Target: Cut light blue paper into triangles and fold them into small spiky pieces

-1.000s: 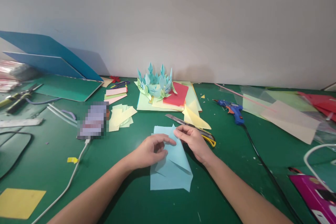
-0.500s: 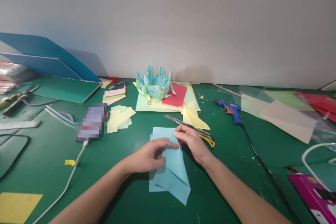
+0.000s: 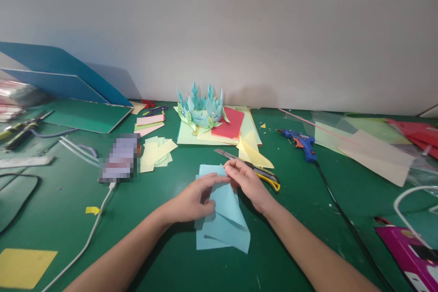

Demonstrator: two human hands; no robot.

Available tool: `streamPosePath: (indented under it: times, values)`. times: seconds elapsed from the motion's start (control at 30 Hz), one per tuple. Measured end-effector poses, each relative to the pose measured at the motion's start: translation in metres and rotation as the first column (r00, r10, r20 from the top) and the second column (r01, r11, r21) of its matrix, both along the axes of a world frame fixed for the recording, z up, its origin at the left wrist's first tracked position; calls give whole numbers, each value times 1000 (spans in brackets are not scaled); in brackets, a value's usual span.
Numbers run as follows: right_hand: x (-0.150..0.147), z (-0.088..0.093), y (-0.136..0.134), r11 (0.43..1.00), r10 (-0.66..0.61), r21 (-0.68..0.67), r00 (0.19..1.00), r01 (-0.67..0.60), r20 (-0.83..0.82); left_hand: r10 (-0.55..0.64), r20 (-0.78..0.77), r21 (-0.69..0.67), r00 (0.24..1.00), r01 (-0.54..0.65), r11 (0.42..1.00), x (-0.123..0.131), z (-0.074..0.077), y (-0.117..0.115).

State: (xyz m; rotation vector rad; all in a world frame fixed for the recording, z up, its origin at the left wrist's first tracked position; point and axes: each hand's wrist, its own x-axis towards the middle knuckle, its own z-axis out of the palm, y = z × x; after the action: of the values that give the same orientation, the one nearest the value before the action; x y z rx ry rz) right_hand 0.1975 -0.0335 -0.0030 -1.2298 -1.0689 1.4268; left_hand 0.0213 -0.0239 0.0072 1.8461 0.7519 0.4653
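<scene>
A light blue paper sheet (image 3: 226, 223) lies on the green table (image 3: 153, 210) in front of me, partly folded over itself. My left hand (image 3: 193, 200) rests on its left half, forefinger stretched toward the top fold. My right hand (image 3: 248, 182) pinches the paper's upper edge between thumb and fingers. The fingertips of both hands nearly meet at the top of the fold.
A yellow-handled utility knife (image 3: 260, 173) lies just behind my right hand. Behind it are a blue paper crown (image 3: 200, 109), coloured sheets (image 3: 229, 125) and yellow scraps (image 3: 155, 153). A blue glue gun (image 3: 303, 143) with its black cord lies right; a phone (image 3: 119, 157) with a white cable left.
My left forefinger has slid up to the paper's top edge, close to my right fingers. The folded flap's lower corner has shifted slightly on the table.
</scene>
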Motion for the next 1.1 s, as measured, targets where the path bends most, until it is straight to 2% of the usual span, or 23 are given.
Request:
streamPosePath:
  times: [0.13,0.4,0.5,0.67,0.73,0.9,1.0,1.1]
  values:
    - [1,-2,0,999,33,-1,999,-33,17,109,34,-6,993,-109,994,-1,-2,3]
    - [3,1,-1,995,86,33,991,-90,100,120,78,-90,990,-112,990,0,-1,2]
    - [4,1,-1,996,85,25,991,-88,101,152,119,-166,981,-132,977,0,-1,5]
    - [7,1,0,994,99,25,991,-102,84,295,232,-388,927,-190,902,-7,3,15]
    - [8,2,0,994,107,13,992,-108,73,390,249,-431,886,-259,864,-10,6,19]
    - [9,2,-1,992,129,-7,990,-129,59,582,249,-460,774,-435,774,-14,9,22]
    - [8,1,-1,992,123,0,991,-123,52,622,271,-488,735,-452,747,-12,7,22]
    - [8,1,-1,995,102,0,994,-102,38,656,303,-448,691,-505,738,-11,5,22]
